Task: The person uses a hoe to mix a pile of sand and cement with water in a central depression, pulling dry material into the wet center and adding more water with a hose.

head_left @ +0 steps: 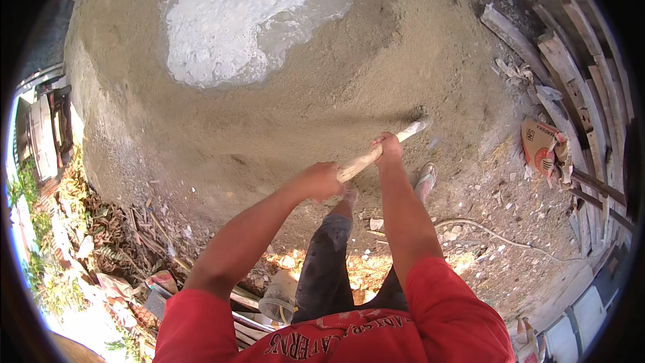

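Note:
Both fists are wrapped round a pale wooden tool handle (359,164). My left hand (321,181) grips its near end, and my right hand (388,146) holds it farther along. From there the handle slants up to the right, and its far end meets the sand by a small dark hollow. The tool's head cannot be made out, so its kind is unclear. Ahead spreads a broad mound of grey-brown sand (289,121). A pool of whitish, frothy liquid (222,23) lies in the mound's hollow, beyond my hands.
Weathered planks (571,70) lean along the right side, with a torn paper sack (543,148) beside them. A thin hose or cable (497,234) crosses the stony ground. Dry leaves (101,222) lie at the left. A dirty bucket (279,296) stands by my legs.

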A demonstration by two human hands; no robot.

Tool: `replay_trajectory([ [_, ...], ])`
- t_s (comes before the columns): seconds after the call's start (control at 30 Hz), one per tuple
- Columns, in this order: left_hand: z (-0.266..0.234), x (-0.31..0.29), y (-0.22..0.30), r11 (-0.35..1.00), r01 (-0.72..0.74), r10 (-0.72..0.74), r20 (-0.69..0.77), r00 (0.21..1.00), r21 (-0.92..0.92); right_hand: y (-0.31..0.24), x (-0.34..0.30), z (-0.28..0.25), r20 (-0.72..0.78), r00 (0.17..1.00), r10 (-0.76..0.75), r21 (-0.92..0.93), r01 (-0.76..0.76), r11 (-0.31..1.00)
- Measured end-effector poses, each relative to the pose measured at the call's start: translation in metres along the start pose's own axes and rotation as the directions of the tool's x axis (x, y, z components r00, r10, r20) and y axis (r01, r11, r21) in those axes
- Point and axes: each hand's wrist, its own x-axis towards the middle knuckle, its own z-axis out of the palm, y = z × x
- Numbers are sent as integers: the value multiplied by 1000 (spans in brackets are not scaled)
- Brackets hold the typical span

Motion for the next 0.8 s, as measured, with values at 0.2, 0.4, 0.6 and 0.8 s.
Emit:
replay_trajectory([
  [0.2, -107, -168, -27, 990, 71, -65, -53, 997, 123, 38, -176, 106, 41, 999, 36, 159, -42, 986],
  [0.4, -180, -317, -76, 978, 206, -207, -141, 968, -23, 89, -321, 172, 518, 846, 124, 155, -236, 959],
  [0.6, -92, -330, -62, 971, 233, -237, -75, 969, -52, 119, -340, 80, 527, 848, 51, 369, -283, 885],
  [0.8, 144, -142, -83, 862, 209, -56, 323, 945, -461, 85, -161, -142, 157, 984, -81, 242, 41, 969],
])
